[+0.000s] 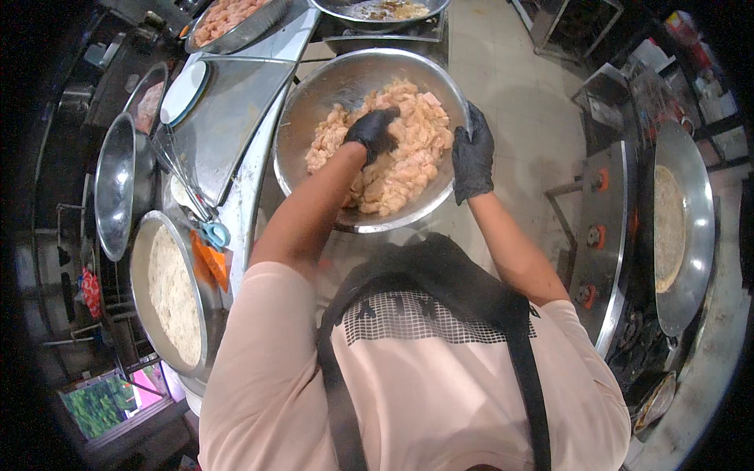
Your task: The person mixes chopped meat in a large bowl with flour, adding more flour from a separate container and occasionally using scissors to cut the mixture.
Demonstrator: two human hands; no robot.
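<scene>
A large steel bowl (314, 102) sits in front of me, filled with pale pink raw meat pieces (408, 165). My left hand (373, 132), in a black glove, is pressed down into the meat with its fingers curled among the pieces. My right hand (473, 155), also black-gloved, clamps the bowl's right rim. Both forearms are bare and reach up from my chest.
A steel counter (228, 118) lies to the left with a white plate (183, 93), tongs (182, 179), an empty steel bowl (114, 184) and a bowl of pale grainy food (173, 294). Another bowl of meat (228, 20) stands at the back. A stove with a wide pan (679, 228) is on the right.
</scene>
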